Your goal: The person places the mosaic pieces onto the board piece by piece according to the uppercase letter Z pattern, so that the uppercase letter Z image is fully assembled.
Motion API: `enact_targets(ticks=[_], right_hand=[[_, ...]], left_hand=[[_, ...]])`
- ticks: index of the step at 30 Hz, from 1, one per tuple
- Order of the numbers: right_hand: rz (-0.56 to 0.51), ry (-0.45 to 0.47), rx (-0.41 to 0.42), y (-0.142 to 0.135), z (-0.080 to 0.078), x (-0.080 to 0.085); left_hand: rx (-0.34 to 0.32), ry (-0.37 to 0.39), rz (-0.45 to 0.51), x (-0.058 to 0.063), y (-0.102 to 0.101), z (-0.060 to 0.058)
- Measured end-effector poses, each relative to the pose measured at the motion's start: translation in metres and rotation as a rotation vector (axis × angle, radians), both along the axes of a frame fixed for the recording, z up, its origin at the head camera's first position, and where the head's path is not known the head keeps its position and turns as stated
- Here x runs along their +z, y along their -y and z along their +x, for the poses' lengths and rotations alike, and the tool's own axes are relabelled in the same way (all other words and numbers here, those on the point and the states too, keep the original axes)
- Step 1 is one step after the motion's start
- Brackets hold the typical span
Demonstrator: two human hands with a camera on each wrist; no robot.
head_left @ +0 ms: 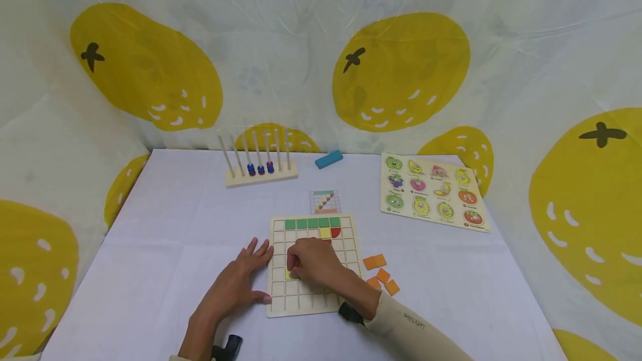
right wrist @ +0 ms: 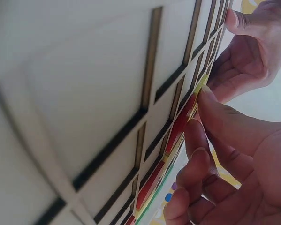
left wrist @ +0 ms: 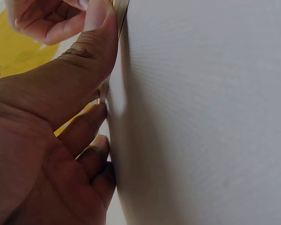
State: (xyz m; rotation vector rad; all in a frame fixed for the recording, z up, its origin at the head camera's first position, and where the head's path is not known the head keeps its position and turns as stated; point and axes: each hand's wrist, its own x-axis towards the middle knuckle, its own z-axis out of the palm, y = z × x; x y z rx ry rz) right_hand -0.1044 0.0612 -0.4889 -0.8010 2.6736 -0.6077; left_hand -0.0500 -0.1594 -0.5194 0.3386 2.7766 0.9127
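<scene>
A wooden grid board lies flat on the white table. My left hand is spread along its left edge, thumb and fingertips touching the side. Over the board's left middle, my right hand pinches a yellow square tile at its cell, with the thumb tip on it. Red pieces sit in cells beside that tile. Green tiles line the top row, with another yellow tile and a red quarter-round piece below them. My right hand hides the board's middle.
Several orange tiles lie right of the board. A pattern card is just behind it. Farther back stand a peg abacus with beads and a blue block. A fruit puzzle board lies at the back right.
</scene>
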Motion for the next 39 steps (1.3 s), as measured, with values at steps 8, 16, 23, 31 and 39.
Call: enact_targets(ticks=[8,16,23,31,39], right_hand=[[-0.105,0.084,-0.025,-0.018,-0.003,0.006],[-0.193,0.072,-0.064,-0.054,-0.005,0.011],[-0.205,0.077,-0.159,-0.091,-0.003,0.013],[-0.167,0.097,-0.273,-0.135,-0.004,0.014],[-0.038,0.086,-0.296,-0.164,-0.006,0.009]], left_hand=[[0.006,0.017,-0.008,0.001,0.0,-0.001],[0.029,0.023,-0.029,0.002,-0.001,0.0],[0.034,0.024,-0.034,0.001,-0.003,0.0],[0.032,0.027,-0.038,0.001,-0.002,0.0],[0.03,0.027,-0.044,0.0,-0.003,0.0]])
